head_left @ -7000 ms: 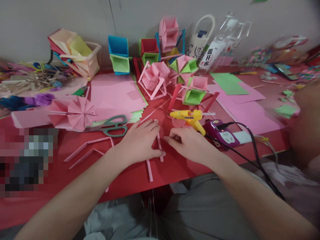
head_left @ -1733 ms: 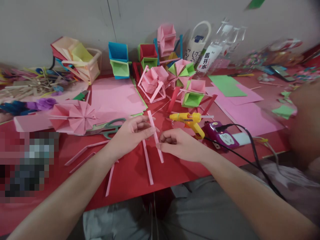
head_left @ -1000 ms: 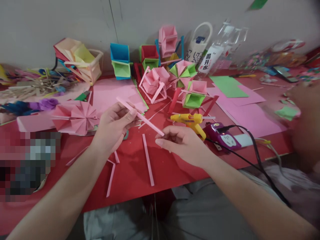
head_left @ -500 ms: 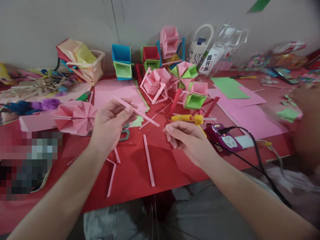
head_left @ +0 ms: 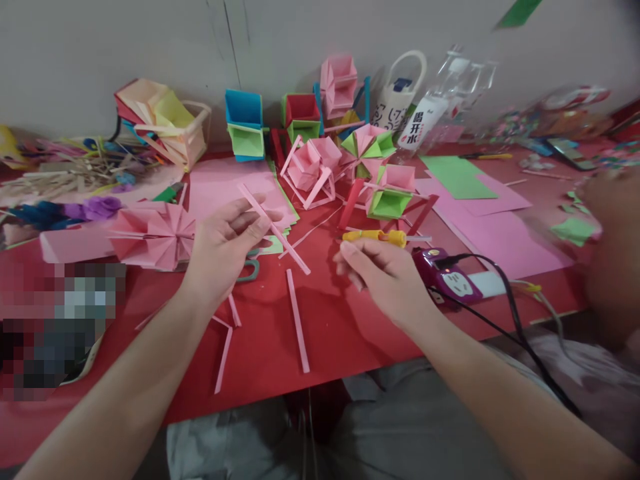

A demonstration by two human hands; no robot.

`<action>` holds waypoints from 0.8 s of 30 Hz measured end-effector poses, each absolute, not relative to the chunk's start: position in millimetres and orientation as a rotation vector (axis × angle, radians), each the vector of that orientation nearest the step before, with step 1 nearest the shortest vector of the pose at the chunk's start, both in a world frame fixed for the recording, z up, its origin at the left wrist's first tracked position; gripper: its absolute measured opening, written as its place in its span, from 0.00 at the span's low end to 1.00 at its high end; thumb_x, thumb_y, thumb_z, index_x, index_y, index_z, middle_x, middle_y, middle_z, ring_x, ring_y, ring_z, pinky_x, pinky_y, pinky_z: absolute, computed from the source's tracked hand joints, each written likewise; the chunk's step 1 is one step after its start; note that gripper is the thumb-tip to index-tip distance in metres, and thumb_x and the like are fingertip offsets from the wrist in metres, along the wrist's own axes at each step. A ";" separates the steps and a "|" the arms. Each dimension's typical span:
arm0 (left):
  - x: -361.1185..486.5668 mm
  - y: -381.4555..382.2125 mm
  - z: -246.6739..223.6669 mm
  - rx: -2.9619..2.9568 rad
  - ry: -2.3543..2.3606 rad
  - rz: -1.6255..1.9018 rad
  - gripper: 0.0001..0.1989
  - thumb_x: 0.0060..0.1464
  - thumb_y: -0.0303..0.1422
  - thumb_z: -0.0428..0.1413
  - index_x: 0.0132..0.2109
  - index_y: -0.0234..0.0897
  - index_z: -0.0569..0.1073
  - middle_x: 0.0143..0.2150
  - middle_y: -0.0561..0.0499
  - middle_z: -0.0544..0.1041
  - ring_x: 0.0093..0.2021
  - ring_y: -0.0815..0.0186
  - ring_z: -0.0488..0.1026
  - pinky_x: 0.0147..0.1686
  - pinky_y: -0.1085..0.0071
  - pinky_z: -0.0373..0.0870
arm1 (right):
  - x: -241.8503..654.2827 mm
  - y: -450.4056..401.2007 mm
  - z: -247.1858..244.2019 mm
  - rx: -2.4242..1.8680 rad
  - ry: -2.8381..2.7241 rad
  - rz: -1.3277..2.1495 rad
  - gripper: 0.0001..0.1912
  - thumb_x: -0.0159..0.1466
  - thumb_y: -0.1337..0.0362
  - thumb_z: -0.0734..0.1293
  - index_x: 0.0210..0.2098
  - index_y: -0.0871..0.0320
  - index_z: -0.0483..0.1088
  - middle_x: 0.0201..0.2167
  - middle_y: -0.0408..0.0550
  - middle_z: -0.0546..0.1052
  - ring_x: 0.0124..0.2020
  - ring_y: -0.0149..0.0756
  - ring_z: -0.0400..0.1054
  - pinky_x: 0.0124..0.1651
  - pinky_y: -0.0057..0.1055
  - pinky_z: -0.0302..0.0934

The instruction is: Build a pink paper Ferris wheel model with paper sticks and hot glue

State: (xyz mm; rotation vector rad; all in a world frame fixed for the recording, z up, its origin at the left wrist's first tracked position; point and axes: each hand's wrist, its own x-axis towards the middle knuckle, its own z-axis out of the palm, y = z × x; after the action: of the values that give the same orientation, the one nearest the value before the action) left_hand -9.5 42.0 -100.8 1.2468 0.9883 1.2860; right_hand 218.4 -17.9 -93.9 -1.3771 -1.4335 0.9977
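Observation:
My left hand (head_left: 227,243) pinches a narrow pink paper strip (head_left: 275,230) between thumb and fingers, its lower end slanting down to the right above the table. My right hand (head_left: 373,270) is raised just in front of a yellow glue gun (head_left: 364,236), its fingers curled together with nothing visible in them. A clear glue stick juts from the gun. Another pink strip (head_left: 297,320) lies flat on the red table between my forearms. A bent pink strip (head_left: 223,360) rests beside my left forearm. Scissor handles (head_left: 249,271) show partly beneath my left hand.
Folded paper models (head_left: 315,167) stand along the back. A purple power adapter (head_left: 445,277) with cables sits at right, near pink sheets (head_left: 505,233). Bottles (head_left: 425,123) lean by the wall. A pink paper rosette (head_left: 155,237) lies left. Part of another person (head_left: 613,260) shows at the right edge.
The strip in my left hand has tilted more steeply, its lower end moving down and left. My right hand has drawn slightly to the right, away from it.

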 end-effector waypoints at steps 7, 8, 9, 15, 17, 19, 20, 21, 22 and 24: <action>-3.4 37.9 -101.0 1.219 0.910 1.246 0.15 0.50 0.36 0.69 0.45 0.39 0.78 0.36 0.51 0.81 0.34 0.68 0.77 0.37 0.73 0.75 | 216.7 -19.3 -100.5 -1.404 -1.717 0.769 0.14 0.71 0.55 0.62 0.37 0.55 0.74 0.35 0.48 0.78 0.35 0.36 0.70 0.38 0.34 0.64; -2.9 37.6 -101.5 1.218 0.894 1.242 0.15 0.50 0.36 0.70 0.43 0.39 0.78 0.35 0.52 0.81 0.34 0.68 0.77 0.37 0.73 0.75 | 216.0 -20.2 -101.0 -1.394 -1.727 0.812 0.13 0.72 0.56 0.61 0.44 0.55 0.74 0.39 0.49 0.78 0.38 0.37 0.71 0.40 0.34 0.65; -2.4 37.4 -102.3 1.222 0.879 1.237 0.14 0.50 0.36 0.70 0.42 0.38 0.78 0.35 0.52 0.80 0.34 0.68 0.77 0.37 0.73 0.75 | 215.1 -21.3 -101.4 -1.382 -1.737 0.857 0.14 0.71 0.56 0.62 0.49 0.54 0.73 0.43 0.50 0.79 0.40 0.38 0.72 0.40 0.34 0.65; -0.8 36.7 -107.5 1.229 0.775 1.208 0.11 0.52 0.34 0.69 0.40 0.38 0.77 0.36 0.52 0.80 0.37 0.68 0.77 0.38 0.74 0.75 | 205.8 -28.6 -101.8 -1.333 -1.815 0.842 0.15 0.63 0.54 0.71 0.45 0.56 0.74 0.40 0.48 0.80 0.35 0.36 0.72 0.38 0.33 0.66; -0.1 35.9 -107.8 1.222 0.749 1.197 0.09 0.53 0.33 0.68 0.40 0.38 0.77 0.37 0.52 0.80 0.37 0.69 0.77 0.39 0.75 0.75 | 203.6 -29.1 -102.8 -1.340 -1.808 0.806 0.13 0.63 0.55 0.72 0.42 0.55 0.75 0.35 0.45 0.80 0.31 0.33 0.70 0.34 0.31 0.64; 0.8 34.8 -107.0 1.217 0.747 1.183 0.09 0.54 0.33 0.68 0.40 0.38 0.77 0.37 0.52 0.80 0.37 0.68 0.77 0.39 0.74 0.76 | 202.6 -28.5 -104.3 -1.351 -1.818 0.769 0.11 0.63 0.55 0.72 0.39 0.55 0.75 0.33 0.45 0.79 0.29 0.32 0.68 0.32 0.30 0.62; 1.3 34.2 -106.2 1.221 0.757 1.177 0.10 0.53 0.33 0.68 0.40 0.38 0.77 0.37 0.51 0.80 0.38 0.68 0.77 0.39 0.74 0.76 | 202.5 -28.1 -105.1 -1.360 -1.825 0.750 0.10 0.64 0.55 0.71 0.39 0.55 0.75 0.33 0.45 0.80 0.29 0.32 0.68 0.32 0.30 0.61; 1.7 33.8 -105.4 1.225 0.768 1.173 0.10 0.52 0.34 0.68 0.40 0.37 0.77 0.37 0.51 0.80 0.38 0.67 0.77 0.39 0.73 0.76 | 202.5 -27.6 -105.9 -1.370 -1.834 0.736 0.09 0.65 0.56 0.70 0.38 0.55 0.75 0.34 0.45 0.80 0.30 0.33 0.68 0.32 0.30 0.61; 2.1 33.5 -104.5 1.226 0.780 1.171 0.10 0.52 0.34 0.68 0.40 0.37 0.77 0.37 0.51 0.80 0.38 0.67 0.77 0.39 0.72 0.77 | 202.7 -27.3 -106.5 -1.381 -1.841 0.725 0.08 0.65 0.57 0.69 0.37 0.55 0.75 0.34 0.45 0.80 0.30 0.33 0.69 0.32 0.30 0.60; 2.4 33.6 -102.9 1.215 0.799 1.178 0.10 0.54 0.36 0.67 0.40 0.37 0.78 0.38 0.50 0.80 0.38 0.67 0.77 0.40 0.71 0.77 | 203.3 -26.8 -107.4 -1.404 -1.856 0.722 0.08 0.66 0.59 0.68 0.36 0.56 0.75 0.32 0.45 0.80 0.30 0.33 0.68 0.31 0.30 0.58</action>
State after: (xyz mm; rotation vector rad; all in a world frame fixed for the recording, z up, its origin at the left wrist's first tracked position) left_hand 2.4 33.6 -102.9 1.2147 0.7990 1.1778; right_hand 203.3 -26.8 -107.4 -1.4043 -1.8557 0.7219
